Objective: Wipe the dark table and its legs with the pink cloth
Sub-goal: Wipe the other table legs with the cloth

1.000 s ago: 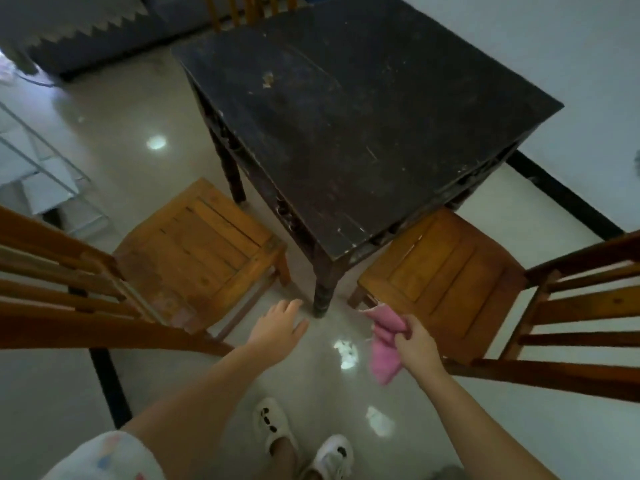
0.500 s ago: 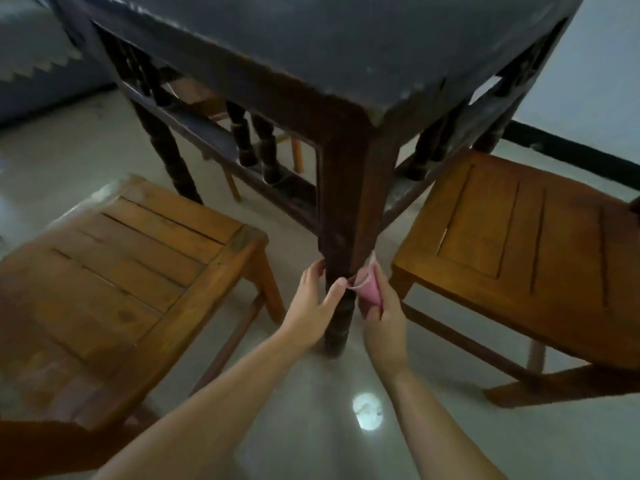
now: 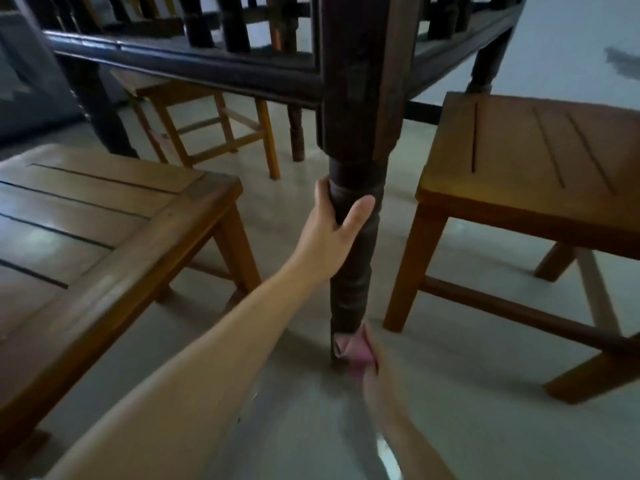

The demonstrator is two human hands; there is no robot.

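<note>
left hand [image 3: 334,225] curled round near table leg [image 3: 353,244] mid-height, right hand [image 3: 379,370] gripping pink cloth [image 3: 356,351] pressed against foot of that leg at the floor [image 3: 433,375], wooden stool [image 3: 104,220] left, wooden chair [image 3: 533,161] right

Wooden chairs [image 3: 540,161] (three) on pale floor [image 3: 450,393].

I cannot see the top of the desk [image 3: 194,69]; it is cut off. My right hand [image 3: 382,379] is blurry and hides most of the pink cloth [image 3: 358,351]. The leg [image 3: 353,258] hides my left fingers.
</note>
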